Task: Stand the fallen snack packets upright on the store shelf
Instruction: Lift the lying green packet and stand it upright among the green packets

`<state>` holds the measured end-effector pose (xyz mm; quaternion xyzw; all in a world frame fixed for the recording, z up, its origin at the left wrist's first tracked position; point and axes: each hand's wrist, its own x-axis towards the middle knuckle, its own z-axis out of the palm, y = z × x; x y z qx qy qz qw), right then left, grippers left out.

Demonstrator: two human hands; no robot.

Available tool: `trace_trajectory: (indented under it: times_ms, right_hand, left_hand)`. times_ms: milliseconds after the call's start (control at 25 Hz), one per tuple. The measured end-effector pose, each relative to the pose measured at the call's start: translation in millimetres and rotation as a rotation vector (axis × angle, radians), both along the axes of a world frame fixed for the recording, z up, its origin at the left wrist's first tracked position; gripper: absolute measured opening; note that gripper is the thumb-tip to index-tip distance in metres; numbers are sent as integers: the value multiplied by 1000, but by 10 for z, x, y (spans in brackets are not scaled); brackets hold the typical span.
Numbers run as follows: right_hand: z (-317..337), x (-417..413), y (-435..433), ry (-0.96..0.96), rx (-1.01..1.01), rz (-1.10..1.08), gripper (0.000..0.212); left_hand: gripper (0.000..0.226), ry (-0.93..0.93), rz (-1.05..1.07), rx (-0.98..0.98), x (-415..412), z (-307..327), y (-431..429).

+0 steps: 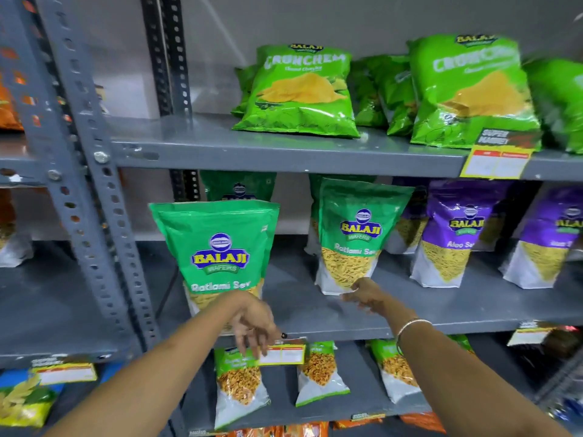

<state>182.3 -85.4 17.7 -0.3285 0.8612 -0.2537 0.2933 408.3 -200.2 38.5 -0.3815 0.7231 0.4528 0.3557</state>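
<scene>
A large green Ratlami Sev packet [217, 247] stands upright at the front of the grey middle shelf [315, 313]. A second green Ratlami Sev packet [356, 234] stands upright to its right, further back. My left hand [252, 323] hangs just below the first packet's bottom edge, fingers spread downward, holding nothing. My right hand [366, 294] reaches to the base of the second packet, fingers apart and blurred, holding nothing; whether it touches the packet is unclear. A bangle circles the right wrist.
Purple Aloo Sev packets [454, 234] stand to the right on the same shelf. Green Crunchem bags [303, 93] sit on the upper shelf [284, 152]. Smaller green packets [239, 383] fill the lower shelf. A perforated grey upright [94, 190] stands at left. Yellow price tags [282, 354] hang on shelf edges.
</scene>
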Motion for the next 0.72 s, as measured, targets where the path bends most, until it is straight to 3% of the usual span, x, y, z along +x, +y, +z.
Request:
trace_trajectory:
  times_ms: [80, 160, 240, 320, 400, 480, 600, 720]
  right_hand:
    - [-62, -383, 125, -55, -126, -68, 65]
    - [-98, -661, 170, -177, -292, -157, 87]
    - [-185, -960, 79, -252, -405, -114, 98]
    - [-286, -1169, -27, -319, -405, -4, 110]
    - [-307, -1208, -96, -391, -413, 61, 85]
    - [-292, -1184, -93, -469, -476, 145, 60]
    - [-271, -1105, 6, -480, -552, 158, 62]
    - [-316, -1064, 167, -434, -505, 147, 66]
  left_hand:
    - [20, 286, 115, -156, -489, -124, 80]
    - [52, 538, 328, -310, -944, -213, 95]
    - [85, 655, 523, -382, -1338, -242, 78]
    - [86, 696, 627, -422, -1605, -291, 73]
    - [61, 701, 707, -453, -1764, -312, 98]
    - [51, 706, 786, -491, -1797, -306, 175]
    - [64, 720, 828, -493, -1708, -324, 289]
    - [66, 723, 810, -485, -1582, -315, 457]
